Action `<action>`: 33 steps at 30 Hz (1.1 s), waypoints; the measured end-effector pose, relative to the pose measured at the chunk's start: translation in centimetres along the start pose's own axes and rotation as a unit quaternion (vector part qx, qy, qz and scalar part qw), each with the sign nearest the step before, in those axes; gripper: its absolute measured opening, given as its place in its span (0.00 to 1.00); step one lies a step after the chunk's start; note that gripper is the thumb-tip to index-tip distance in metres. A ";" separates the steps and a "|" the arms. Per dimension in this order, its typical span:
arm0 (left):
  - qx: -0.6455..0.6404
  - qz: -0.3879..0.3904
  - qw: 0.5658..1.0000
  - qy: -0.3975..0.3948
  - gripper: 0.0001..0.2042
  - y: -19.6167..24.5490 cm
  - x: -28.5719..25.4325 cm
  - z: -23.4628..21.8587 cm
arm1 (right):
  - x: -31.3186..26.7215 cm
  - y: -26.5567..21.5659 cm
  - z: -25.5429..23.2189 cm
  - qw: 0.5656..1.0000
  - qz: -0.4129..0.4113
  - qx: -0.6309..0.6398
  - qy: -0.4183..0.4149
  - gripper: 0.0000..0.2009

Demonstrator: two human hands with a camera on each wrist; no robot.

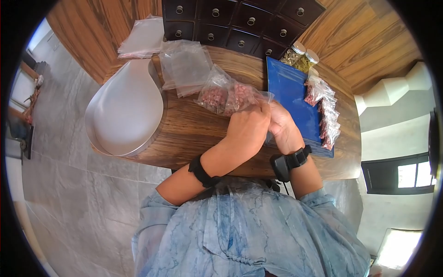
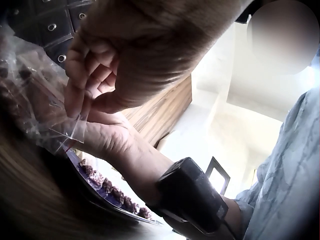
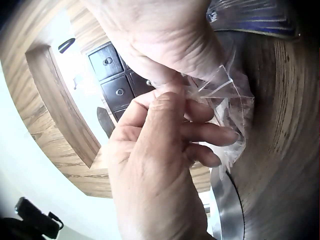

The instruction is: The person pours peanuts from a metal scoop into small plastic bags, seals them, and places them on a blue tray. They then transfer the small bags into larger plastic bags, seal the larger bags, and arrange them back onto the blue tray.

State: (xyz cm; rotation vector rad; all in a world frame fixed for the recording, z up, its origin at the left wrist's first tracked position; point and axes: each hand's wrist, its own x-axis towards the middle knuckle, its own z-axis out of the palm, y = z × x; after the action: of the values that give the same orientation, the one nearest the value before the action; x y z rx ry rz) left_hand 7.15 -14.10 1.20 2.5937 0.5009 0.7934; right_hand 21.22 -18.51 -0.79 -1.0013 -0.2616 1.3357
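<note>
In the head view, a clear zip bag point(image 1: 241, 96) with reddish-pink pieces inside lies over the wooden table. My left hand point(image 1: 249, 129) pinches its mouth between thumb and fingers. Close beside it, my right hand point(image 1: 280, 121) pinches the same edge, the two hands' fingertips meeting there. The right wrist view shows the bag's clear plastic point(image 3: 232, 107) with a reddish seal line, right at the fingers. Another zip bag point(image 1: 213, 96) of the same pieces lies against the left side of the held one. Parts of both hands' fingertips are hidden behind each other.
Flat, unfilled zip bags point(image 1: 184, 67) lie at the back, with more bags point(image 1: 143, 37) farther left. A metal teardrop-shaped pan point(image 1: 124, 106) stands left. Right are a blue tray point(image 1: 290, 92), several filled bags point(image 1: 328, 117) and lidded jars point(image 1: 302, 57). A dark drawer cabinet point(image 1: 230, 23) stands behind.
</note>
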 end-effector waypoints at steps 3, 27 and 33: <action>-0.040 0.013 0.999 -0.025 0.10 0.0 -0.1 0.0 | 0.9 -0.5 0.6 0.998 0.000 -0.069 0.009 0.13; -0.094 0.034 0.994 -0.034 0.08 0.2 -0.1 -0.4 | -1.9 -0.8 3.2 0.982 -0.058 -0.123 -0.129 0.16; -0.090 0.026 0.995 -0.044 0.11 0.0 0.0 -0.5 | -1.3 -1.2 4.0 0.981 -0.024 -0.101 -0.166 0.17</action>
State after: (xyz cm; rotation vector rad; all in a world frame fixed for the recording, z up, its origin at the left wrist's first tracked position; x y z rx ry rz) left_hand 6.85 -14.02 1.55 2.4702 0.3200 0.7022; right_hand 18.93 -17.73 2.90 -0.9290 -0.6816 1.4488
